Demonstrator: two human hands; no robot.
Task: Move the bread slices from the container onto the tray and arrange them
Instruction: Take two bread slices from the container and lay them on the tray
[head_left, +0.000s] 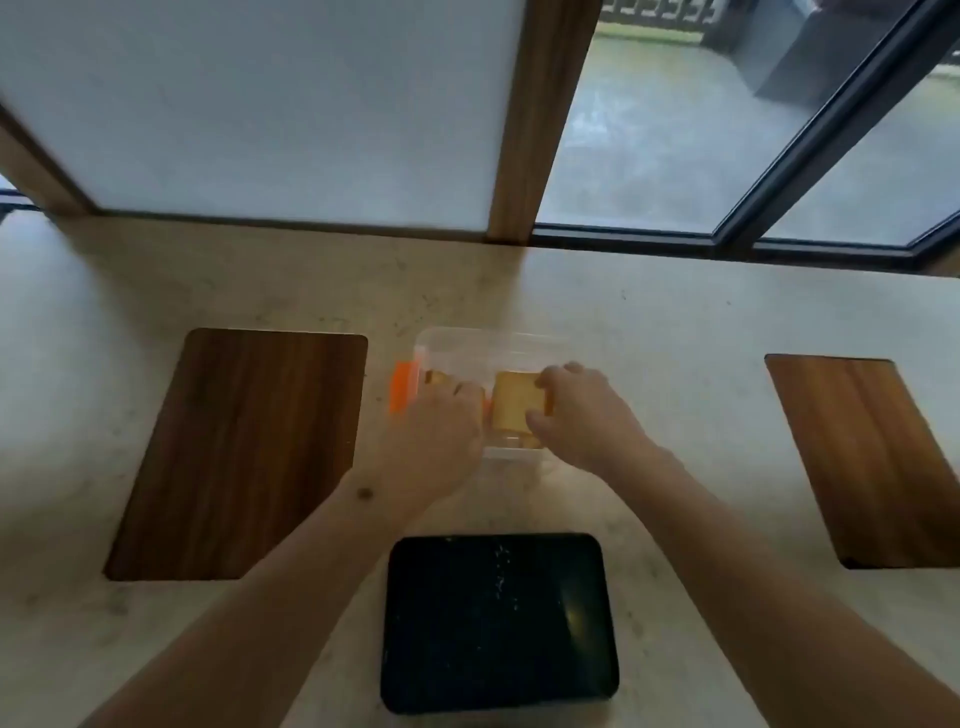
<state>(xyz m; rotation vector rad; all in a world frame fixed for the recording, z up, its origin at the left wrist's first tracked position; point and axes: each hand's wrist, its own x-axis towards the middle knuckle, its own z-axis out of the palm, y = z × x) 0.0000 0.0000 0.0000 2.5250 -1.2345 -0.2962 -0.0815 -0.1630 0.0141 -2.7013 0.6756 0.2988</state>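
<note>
A clear plastic container (483, 345) with an orange clip on its left side stands at the middle of the table. Both hands reach into it. My right hand (582, 410) grips a golden bread slice (514, 402) by its right edge, thumb below and fingers above. My left hand (441, 423) is curled over another bread slice (435, 378), of which only a corner shows. The black tray (498, 623) lies nearer to me, below the container, with a few crumbs on it and no bread.
Two dark wooden boards lie flat on the pale table, a larger one (244, 452) at the left and another (872, 457) at the right. Frosted window panels and a wooden post stand behind the table's far edge.
</note>
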